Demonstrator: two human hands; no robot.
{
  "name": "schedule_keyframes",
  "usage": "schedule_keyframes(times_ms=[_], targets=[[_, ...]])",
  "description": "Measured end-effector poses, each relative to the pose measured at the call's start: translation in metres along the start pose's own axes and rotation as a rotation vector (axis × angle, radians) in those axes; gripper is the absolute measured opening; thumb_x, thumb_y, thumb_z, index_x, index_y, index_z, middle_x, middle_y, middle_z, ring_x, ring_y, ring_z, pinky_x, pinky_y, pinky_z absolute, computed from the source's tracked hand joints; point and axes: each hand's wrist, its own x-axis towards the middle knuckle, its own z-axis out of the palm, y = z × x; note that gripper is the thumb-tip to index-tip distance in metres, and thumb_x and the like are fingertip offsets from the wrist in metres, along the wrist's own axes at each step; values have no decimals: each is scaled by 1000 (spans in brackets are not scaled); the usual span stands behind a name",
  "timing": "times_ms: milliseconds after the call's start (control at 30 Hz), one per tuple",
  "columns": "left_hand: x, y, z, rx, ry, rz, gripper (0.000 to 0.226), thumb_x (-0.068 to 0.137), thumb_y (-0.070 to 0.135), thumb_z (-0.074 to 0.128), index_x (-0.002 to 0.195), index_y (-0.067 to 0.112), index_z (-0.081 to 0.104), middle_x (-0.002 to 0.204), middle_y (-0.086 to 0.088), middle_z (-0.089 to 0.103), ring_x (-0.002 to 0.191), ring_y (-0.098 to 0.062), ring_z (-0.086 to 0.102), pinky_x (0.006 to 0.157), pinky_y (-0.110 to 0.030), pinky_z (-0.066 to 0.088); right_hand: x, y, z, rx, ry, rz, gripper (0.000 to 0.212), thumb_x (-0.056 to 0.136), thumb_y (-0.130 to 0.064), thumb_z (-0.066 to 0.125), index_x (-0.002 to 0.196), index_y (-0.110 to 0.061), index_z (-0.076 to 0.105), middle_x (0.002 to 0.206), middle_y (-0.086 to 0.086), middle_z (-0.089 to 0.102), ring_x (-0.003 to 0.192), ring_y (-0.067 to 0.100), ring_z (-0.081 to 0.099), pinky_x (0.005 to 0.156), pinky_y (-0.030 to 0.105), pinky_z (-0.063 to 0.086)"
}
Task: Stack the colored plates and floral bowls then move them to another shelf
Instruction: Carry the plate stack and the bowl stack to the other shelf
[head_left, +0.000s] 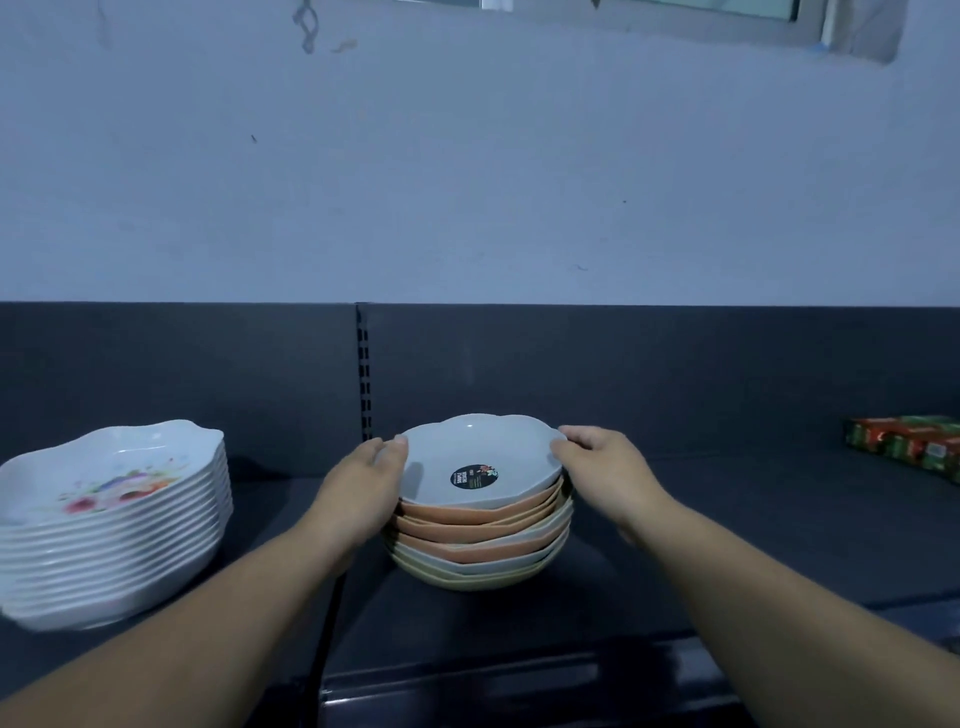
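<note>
A stack of colored plates (475, 545) stands in the middle of the dark shelf (727, 530), with orange, pale grey and yellow rims showing. The top plate (478, 460) is pale grey with a round black sticker. My left hand (366, 480) grips the stack's left rim at the top plate. My right hand (602, 467) grips the right rim. At the left stands a tall stack of white floral bowls (111, 525), apart from both hands.
A red and green box (906, 444) lies at the far right of the shelf. A dark back panel with a slotted upright (363, 374) rises behind the plates. A lower shelf edge (519, 691) shows at the bottom.
</note>
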Motion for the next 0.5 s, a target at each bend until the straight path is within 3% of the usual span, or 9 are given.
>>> schedule_keyframes(times_ms=[33,100,167,233,400,500], targets=[[0,1,1,12,-2,6,40,98,43,35,118,18,58,132,-4,55,108,-16,46,92,-30,33,0,3,1,24,-13,-7,32,82,-25,46,99,-3,63,105,18,67,76,25,62,71,38,49],[-1,1,3,51,-7,30,32,99,42,33,110,22,56,133,-7,54,105,-16,45,89,-27,29,2,8,2,85,-28,-24,29,82,-20,44,96,-9,67,100,15,70,73,16,59,68,33,45],[-2,0,3,86,-12,47,41,99,43,31,123,20,55,141,-5,48,122,-20,45,93,-27,27,2,12,2,143,-37,-8,30,87,-15,45,92,-21,73,94,3,74,83,18,69,77,37,54],[1,-3,2,114,-15,34,56,98,49,29,142,15,41,152,0,36,139,-18,31,107,-29,22,2,13,2,168,-44,5,32,90,-13,45,92,-28,73,91,-7,75,92,14,69,83,34,55],[9,-7,0,97,-36,13,66,96,56,30,149,17,28,157,3,24,145,-15,20,114,-31,14,4,10,8,224,1,11,28,92,-18,46,110,-27,66,101,-15,68,95,4,62,76,24,50],[11,-9,-1,-5,-45,-12,69,93,59,31,149,19,28,157,6,24,144,-14,20,115,-35,15,2,10,14,244,30,24,30,93,-21,47,117,-24,65,103,-15,66,99,6,61,84,28,49]])
